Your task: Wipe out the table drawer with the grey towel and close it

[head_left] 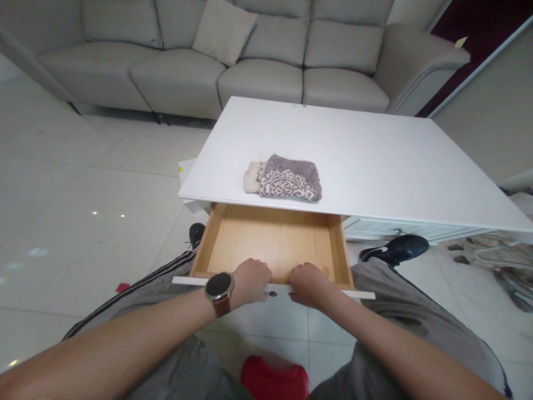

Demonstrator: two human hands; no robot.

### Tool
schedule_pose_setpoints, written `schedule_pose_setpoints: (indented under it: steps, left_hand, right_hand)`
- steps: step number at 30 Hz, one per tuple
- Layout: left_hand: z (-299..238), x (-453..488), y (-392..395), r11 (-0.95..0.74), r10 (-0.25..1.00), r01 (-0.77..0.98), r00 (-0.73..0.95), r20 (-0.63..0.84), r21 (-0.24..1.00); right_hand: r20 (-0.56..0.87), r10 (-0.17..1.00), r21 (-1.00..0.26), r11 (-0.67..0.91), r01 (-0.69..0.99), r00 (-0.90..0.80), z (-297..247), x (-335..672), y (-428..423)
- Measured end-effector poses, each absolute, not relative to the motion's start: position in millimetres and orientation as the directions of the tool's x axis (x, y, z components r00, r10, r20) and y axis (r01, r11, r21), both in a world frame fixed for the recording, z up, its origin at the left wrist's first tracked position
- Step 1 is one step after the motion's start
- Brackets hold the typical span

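A wooden drawer is pulled out from the long side of a white coffee table, and its inside shows bare wood. My left hand, below a wristwatch, has its fingers curled over the top edge of the drawer's white front. Just to the right, my right hand grips the same edge. A dark round knob shows between both hands. On the tabletop above the drawer lies a folded grey and cream patterned towel.
A grey sofa with a beige cushion stands behind the table. A red plastic object is on the floor between my legs. My black shoes flank the drawer. Footwear lies at the right.
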State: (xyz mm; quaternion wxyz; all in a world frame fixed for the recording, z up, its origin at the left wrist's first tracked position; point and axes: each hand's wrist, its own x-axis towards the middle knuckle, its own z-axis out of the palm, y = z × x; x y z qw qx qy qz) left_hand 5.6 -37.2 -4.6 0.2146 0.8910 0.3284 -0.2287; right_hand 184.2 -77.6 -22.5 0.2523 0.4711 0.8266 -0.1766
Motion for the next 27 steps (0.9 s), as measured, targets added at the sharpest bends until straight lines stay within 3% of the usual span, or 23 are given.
schedule_pose_setpoints:
  steps: [17, 22, 27]
  left_hand:
    - [-12, -10, -52, -0.698, 0.444, 0.665, 0.694, -0.567, 0.267]
    - [-11, -14, -50, -0.670, 0.448, 0.687, 0.677, -0.584, 0.283]
    - [-9, -19, -49, -0.646, 0.437, 0.705, 0.656, -0.615, 0.293]
  right_hand:
    - [-0.632, 0.601, -0.093, 0.568, 0.818, -0.490, -27, 171, -98]
    - [-0.675, 0.602, -0.110, 0.489, 0.865, -0.426, -23, 172, -100]
    - [-0.648, 0.634, -0.205, 0.390, 0.898, -0.423, -29, 178, -106]
